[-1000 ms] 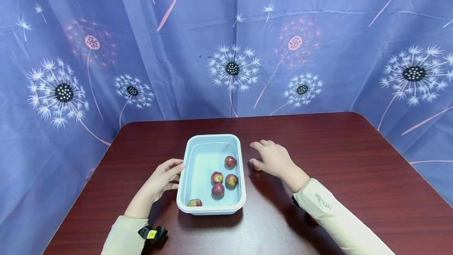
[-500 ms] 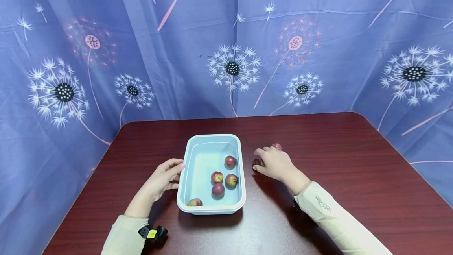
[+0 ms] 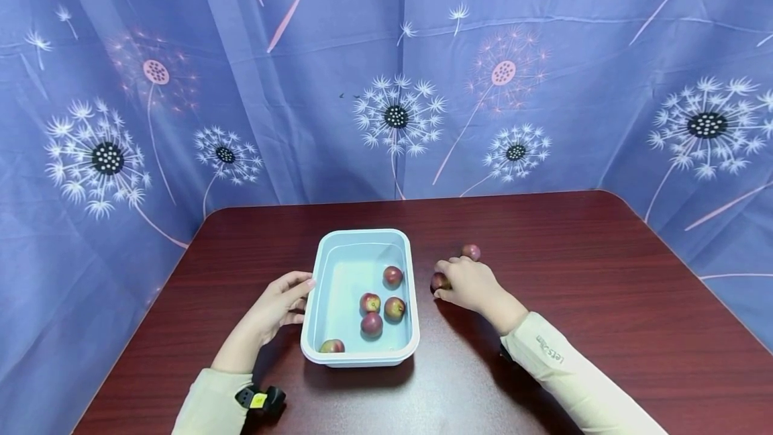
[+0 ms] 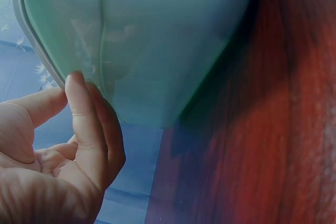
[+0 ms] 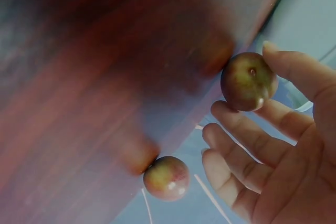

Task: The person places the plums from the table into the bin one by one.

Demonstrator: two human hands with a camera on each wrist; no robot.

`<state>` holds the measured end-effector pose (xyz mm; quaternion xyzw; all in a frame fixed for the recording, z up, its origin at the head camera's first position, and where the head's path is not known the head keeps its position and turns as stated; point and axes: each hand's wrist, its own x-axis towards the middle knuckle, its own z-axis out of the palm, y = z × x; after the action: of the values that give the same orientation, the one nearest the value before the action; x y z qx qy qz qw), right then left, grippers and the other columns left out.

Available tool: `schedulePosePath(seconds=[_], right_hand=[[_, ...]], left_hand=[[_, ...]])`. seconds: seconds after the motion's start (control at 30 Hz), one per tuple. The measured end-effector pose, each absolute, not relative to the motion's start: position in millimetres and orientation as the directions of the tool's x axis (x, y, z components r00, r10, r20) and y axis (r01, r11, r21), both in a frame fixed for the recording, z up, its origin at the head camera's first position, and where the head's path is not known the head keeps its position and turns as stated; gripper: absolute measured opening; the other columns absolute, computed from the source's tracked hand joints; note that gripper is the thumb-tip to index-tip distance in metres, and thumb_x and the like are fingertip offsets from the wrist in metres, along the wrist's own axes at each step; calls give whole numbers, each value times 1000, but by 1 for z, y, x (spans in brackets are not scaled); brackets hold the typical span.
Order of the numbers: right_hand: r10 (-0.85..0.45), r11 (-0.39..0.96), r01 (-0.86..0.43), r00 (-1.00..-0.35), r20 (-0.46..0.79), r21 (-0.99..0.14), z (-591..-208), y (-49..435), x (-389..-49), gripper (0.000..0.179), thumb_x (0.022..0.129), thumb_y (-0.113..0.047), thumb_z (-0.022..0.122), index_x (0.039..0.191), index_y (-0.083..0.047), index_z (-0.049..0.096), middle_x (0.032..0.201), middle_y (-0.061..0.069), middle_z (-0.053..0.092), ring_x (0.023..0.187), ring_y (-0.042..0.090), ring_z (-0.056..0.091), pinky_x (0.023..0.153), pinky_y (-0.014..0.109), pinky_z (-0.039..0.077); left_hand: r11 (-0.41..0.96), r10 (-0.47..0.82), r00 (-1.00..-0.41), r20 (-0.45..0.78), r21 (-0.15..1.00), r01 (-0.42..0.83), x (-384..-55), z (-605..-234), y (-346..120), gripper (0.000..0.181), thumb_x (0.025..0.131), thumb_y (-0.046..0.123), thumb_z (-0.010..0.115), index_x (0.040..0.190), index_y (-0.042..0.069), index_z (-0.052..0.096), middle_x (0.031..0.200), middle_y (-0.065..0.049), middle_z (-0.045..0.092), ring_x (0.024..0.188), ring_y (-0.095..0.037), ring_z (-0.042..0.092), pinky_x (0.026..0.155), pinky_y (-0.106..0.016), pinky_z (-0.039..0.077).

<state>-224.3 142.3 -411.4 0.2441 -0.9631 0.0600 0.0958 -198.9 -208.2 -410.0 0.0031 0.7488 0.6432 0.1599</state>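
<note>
A pale blue plastic tub stands on the table with several red-and-yellow plums inside, one of them a plum near the middle. My left hand pinches the tub's left rim between thumb and fingers, seen closely beside the tub wall in the left wrist view. To the right of the tub, my right hand has thumb and fingers on either side of a plum that sits on the tabletop. Just beyond that hand lies another plum, untouched.
The dark red wooden table has rounded far corners. Behind it hangs a blue curtain printed with dandelions, which also runs along both sides.
My right hand has drawn slightly back toward me and closed its thumb and fingers onto the nearer plum, uncovering the farther one. The left hand and tub have stayed put.
</note>
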Motion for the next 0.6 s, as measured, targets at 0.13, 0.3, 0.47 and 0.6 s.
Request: schedulePosePath(seconds=[0.13, 0.3, 0.47, 0.6], right_hand=[[-465, 871, -488, -859, 213, -64, -413, 143, -225, 27, 72, -25, 79, 88, -12, 62, 80, 6, 66, 79, 25, 65, 54, 44, 51], [-477, 862, -503, -848, 230, -65, -412, 143, -224, 26, 71, -22, 80, 86, -11, 61, 80, 6, 66, 80, 23, 66, 56, 43, 52], [-477, 860, -506, -845, 241, -72, -413, 144, -224, 26, 71, -20, 81, 85, -11, 61, 80, 5, 66, 81, 22, 66, 58, 42, 52], [-462, 869, -490, -854, 240, -70, -412, 145, -223, 26, 71, -20, 81, 87, -11, 61, 81, 5, 66, 83, 23, 66, 58, 43, 53]], left_hand=[[173, 214, -949, -232, 965, -197, -199, -410, -208, 49, 99, 28, 51, 134, -4, 41, 98, -4, 65, 76, -10, 64, 66, -27, 55], [170, 212, -950, -230, 966, -196, -198, -410, -208, 48, 99, 27, 51, 134, -4, 42, 98, -4, 64, 76, -10, 64, 66, -27, 55], [162, 213, -950, -230, 967, -197, -198, -410, -208, 48, 99, 27, 51, 134, -5, 41, 99, -4, 64, 77, -10, 64, 67, -28, 55], [162, 212, -950, -229, 967, -197, -198, -410, -208, 48, 99, 27, 51, 134, -5, 42, 99, -4, 64, 77, -9, 64, 67, -28, 55]])
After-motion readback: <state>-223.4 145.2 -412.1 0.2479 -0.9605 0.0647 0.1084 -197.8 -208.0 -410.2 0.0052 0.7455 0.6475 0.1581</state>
